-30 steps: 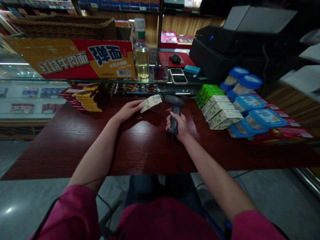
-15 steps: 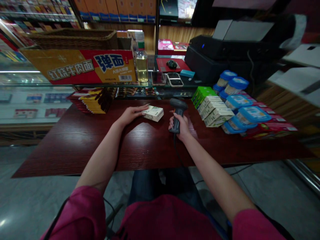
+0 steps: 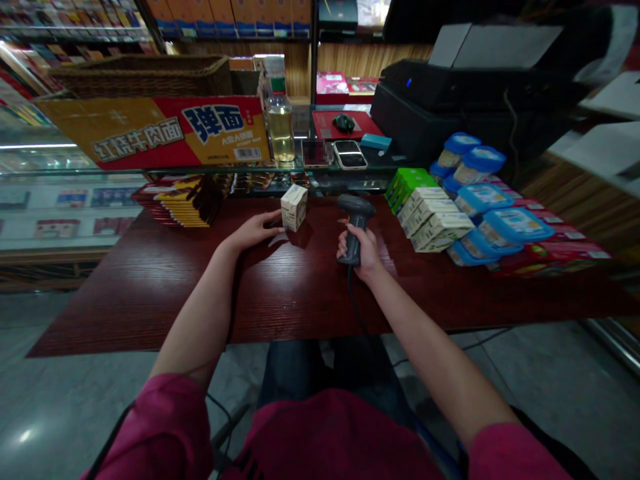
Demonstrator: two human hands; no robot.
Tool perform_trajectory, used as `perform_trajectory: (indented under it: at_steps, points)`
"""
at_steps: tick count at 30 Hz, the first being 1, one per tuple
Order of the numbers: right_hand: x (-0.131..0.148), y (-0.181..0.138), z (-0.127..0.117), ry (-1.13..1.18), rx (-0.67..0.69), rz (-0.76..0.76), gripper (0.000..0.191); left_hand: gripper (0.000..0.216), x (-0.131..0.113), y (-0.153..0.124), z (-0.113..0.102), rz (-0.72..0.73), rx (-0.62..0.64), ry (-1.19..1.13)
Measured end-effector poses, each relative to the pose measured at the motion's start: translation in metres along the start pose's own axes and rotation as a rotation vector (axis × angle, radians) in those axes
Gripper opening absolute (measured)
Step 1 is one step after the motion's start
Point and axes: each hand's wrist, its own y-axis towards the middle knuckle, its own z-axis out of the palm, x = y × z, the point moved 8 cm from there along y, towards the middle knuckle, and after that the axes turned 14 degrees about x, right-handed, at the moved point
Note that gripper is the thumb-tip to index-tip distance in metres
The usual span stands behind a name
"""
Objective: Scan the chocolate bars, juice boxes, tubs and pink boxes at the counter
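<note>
My left hand [image 3: 254, 232] pinches a small cream-coloured drink carton [image 3: 294, 209] by its left side, over the dark wooden table [image 3: 280, 300]. The carton stands on end with its top and a printed side showing; where the fingers meet it is partly hidden. To the right, my right hand [image 3: 367, 251] is wrapped round the handle of a dark grey barcode scanner [image 3: 356, 208]. The scanner's head points toward the far left, and its cable hangs down over the table's front edge. Between the carton and the scanner there is a gap.
Stacked brown and yellow packets [image 3: 175, 203] lie at the left. Matching cream cartons [image 3: 440, 227], a green pack [image 3: 407, 187], blue-lidded tubs [image 3: 517, 225] and red boxes [image 3: 560, 257] crowd the right. Behind are a noodle box [image 3: 165, 137], a bottle [image 3: 281, 130] and a phone [image 3: 350, 155].
My left hand has turned the carton from lying flat to standing on end and moved it slightly left. The right hand and scanner have stayed nearly still.
</note>
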Motion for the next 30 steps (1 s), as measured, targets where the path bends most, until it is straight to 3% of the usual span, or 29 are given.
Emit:
perform_trajectory:
  at_steps: [2, 4, 6, 8, 10, 13, 19, 22, 26, 30]
  points:
    - [0.001, -0.001, 0.001, 0.004, 0.000, 0.001, 0.044, 0.086, -0.008, 0.004, 0.005, 0.026, -0.064, -0.056]
    - [0.004, -0.003, 0.003, 0.007, -0.001, -0.016, 0.045, 0.092, -0.010, 0.006, 0.004, 0.003, -0.239, -0.041]
    - [0.009, -0.007, 0.006, -0.009, 0.000, -0.050, 0.044, 0.079, -0.009, 0.004, 0.002, -0.068, -0.412, 0.042]
    - [0.015, -0.015, 0.008, -0.038, 0.007, -0.083, 0.044, 0.060, -0.010, 0.005, 0.007, -0.118, -0.478, 0.119]
    - [0.023, -0.025, 0.009, -0.064, 0.008, -0.109, 0.044, 0.048, -0.016, 0.010, 0.021, -0.110, -0.430, 0.137]
    - [0.039, -0.048, 0.003, -0.090, -0.023, -0.152, 0.043, 0.046, -0.036, 0.023, 0.057, -0.016, -0.238, 0.070]
    - [0.094, -0.115, -0.018, -0.221, -0.103, -0.266, 0.035, 0.044, -0.116, 0.050, 0.157, 0.288, 0.069, 0.135]
    - [0.119, -0.153, -0.031, -0.275, -0.167, -0.313, 0.033, 0.053, -0.140, 0.071, 0.210, 0.337, 0.141, -0.028]
    - [0.142, -0.196, -0.050, -0.315, -0.281, -0.362, 0.032, 0.050, -0.152, 0.103, 0.267, 0.325, 0.097, -0.373]
    - [0.155, -0.222, -0.063, -0.344, -0.339, -0.385, 0.032, 0.040, -0.155, 0.119, 0.285, 0.281, -0.098, -0.349]
